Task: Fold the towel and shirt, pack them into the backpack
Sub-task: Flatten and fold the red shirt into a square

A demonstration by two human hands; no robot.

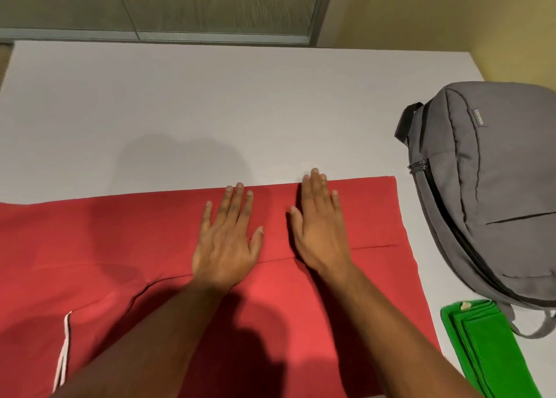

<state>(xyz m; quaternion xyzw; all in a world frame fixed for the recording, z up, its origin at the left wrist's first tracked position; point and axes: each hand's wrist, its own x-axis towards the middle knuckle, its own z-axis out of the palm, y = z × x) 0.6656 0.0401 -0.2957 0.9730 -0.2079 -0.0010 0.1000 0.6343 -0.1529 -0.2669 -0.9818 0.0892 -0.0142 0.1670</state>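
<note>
While both palms press flat on the red shirt (301,307), left hand (227,241) and right hand (320,232) fingers extended, gripping nothing, it's the shirt-fold step, crease being smoothed mid-table. Folded green towel (487,346) waits beside the zipped grey backpack (493,187). Next: pinch an edge, fold again.

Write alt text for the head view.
Both hands, left hand and right hand, press flat on a red shirt spread over a white table. A grey backpack and folded green towel lie to the right.
</note>
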